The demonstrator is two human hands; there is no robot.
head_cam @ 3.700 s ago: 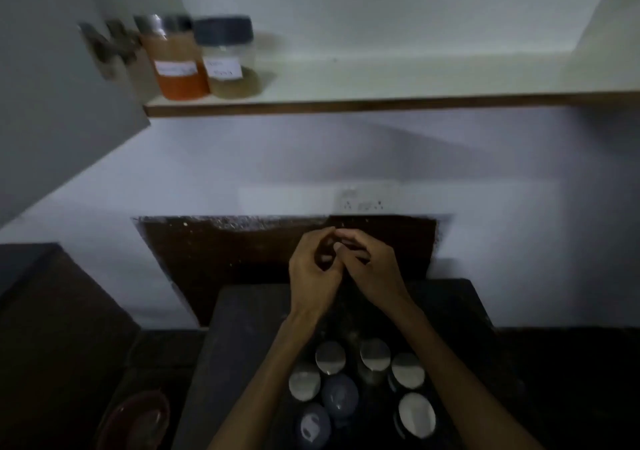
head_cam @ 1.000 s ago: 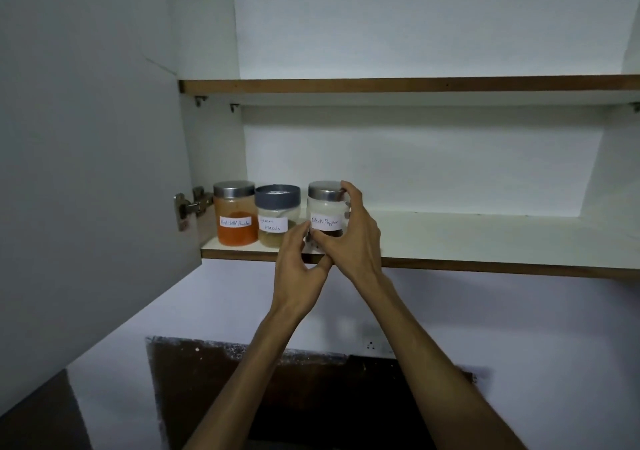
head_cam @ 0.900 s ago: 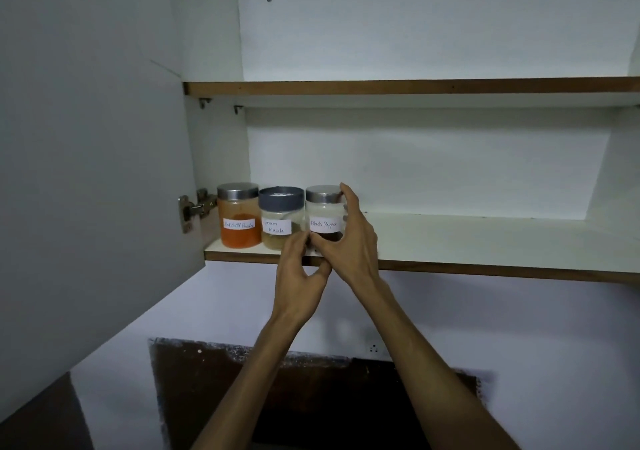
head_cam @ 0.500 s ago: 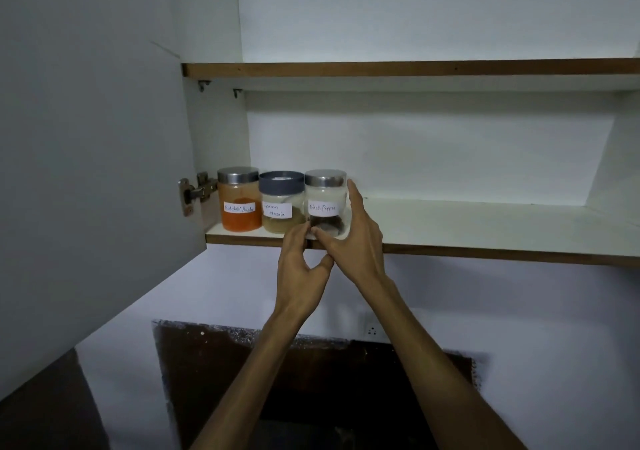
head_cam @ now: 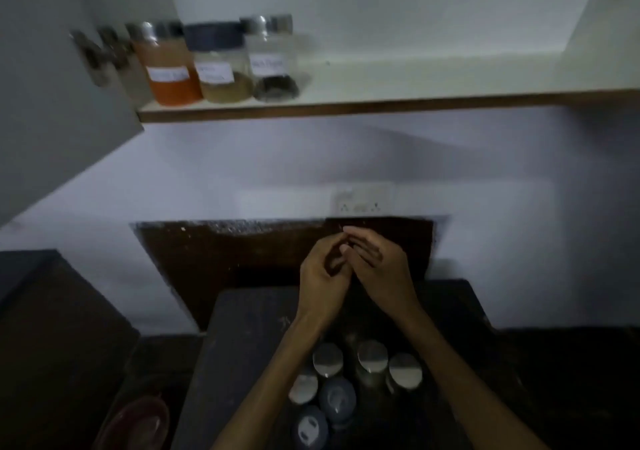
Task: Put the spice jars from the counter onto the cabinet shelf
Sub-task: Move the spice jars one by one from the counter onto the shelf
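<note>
Overhead, shelf point(head_cam: 450, 79) bare rightward; left hand point(head_cam: 322, 276), right hand point(head_cam: 381, 273) together (nothing visibly held).

A dim home kitchen: labelled spice jars point(head_cam: 221, 65) on a cabinet shelf point(head_cam: 415, 103) above a dark counter point(head_cam: 242, 339).

White labels point(head_cam: 168, 73) on three shelf jars point(head_cam: 221, 65), writing too blurred to read.

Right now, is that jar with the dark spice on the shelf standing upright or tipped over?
Upright. The dark-spice jar stands on its base on the cabinet shelf, silver lid on top, beside the dark-lidded jar.
</note>
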